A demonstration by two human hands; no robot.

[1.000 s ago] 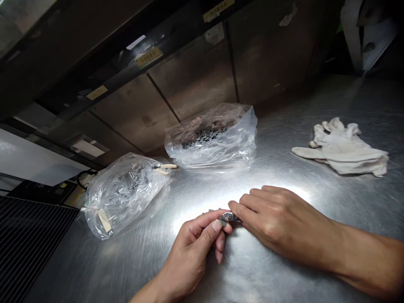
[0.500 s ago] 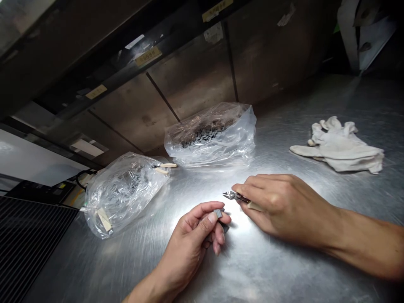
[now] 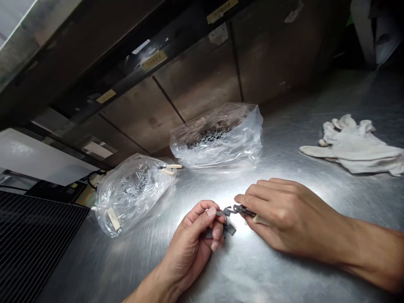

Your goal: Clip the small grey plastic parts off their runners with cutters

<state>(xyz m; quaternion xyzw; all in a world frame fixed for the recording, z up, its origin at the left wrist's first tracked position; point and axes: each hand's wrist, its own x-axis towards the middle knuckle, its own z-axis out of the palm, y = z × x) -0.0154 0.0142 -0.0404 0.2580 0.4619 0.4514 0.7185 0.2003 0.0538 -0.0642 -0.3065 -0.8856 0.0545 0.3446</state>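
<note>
Between thumb and forefinger, my left hand [image 3: 197, 231] pinches a small grey plastic piece [image 3: 226, 211]. More flat grey pieces [image 3: 231, 229] show under and beside its curled fingers; whether they lie in the palm or on the table I cannot tell. My right hand [image 3: 277, 210] is wrapped round a pair of side cutters [image 3: 241, 209] with pale handles. The cutters' jaws point left, with their tips at the edge of the pinched piece.
On the metal table [image 3: 151, 261], a clear bag of grey pieces [image 3: 217, 139] stands at the back. Another clear bag [image 3: 135, 193] lies to its left, with pale-handled cutters [image 3: 172, 169] at its edge. White gloves [image 3: 356, 145] lie at the right; a black slatted surface [image 3: 28, 248] is at far left.
The cutters' jaws have come up to the piece in my left hand, which has turned in the fingers. More grey pieces now show below that hand. The view has shifted slightly left.
</note>
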